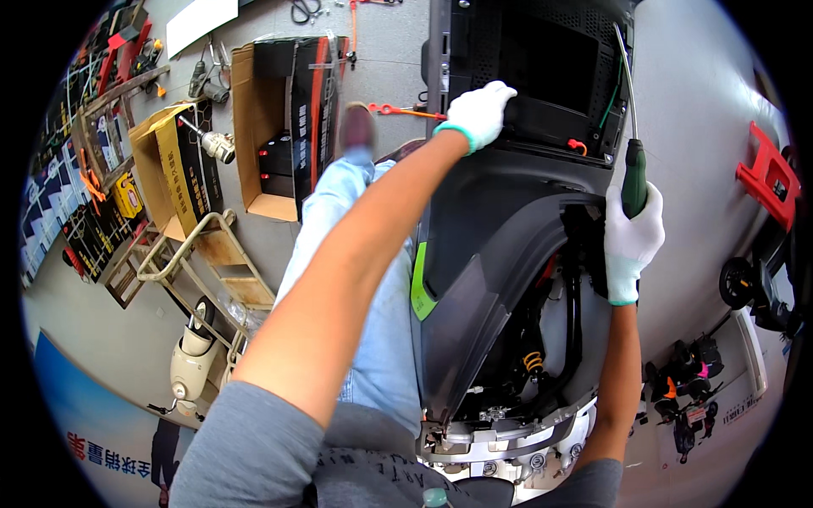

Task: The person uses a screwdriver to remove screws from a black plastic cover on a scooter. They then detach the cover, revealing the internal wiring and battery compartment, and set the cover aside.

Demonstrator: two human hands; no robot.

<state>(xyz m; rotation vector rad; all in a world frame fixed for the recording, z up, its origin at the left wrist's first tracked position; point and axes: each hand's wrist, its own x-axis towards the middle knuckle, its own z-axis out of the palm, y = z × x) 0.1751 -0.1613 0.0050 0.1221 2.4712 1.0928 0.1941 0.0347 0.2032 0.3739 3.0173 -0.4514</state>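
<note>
My right hand [633, 229], in a white glove with a teal cuff, grips the green handle of a long screwdriver [635, 173]. The shaft points up and away, along the right side of an open black compartment [542, 68] in a dark scooter-like vehicle body [491, 220]. My left hand [478, 114], gloved the same way, is at the compartment's near left edge with its fingers curled together; what they hold, if anything, is hidden. Beside it lies a red-orange cable [398, 110]. A small red piece [577, 146] sits at the compartment's near right corner.
Left are open cardboard boxes [241, 127], a power tool [218, 147], a metal hand cart [224, 254] and a cream scooter [195, 364]. Right are a red stool [771, 178] and a dark wheeled machine [754, 284]. An opening nearer me exposes hoses and an orange spring [533, 362].
</note>
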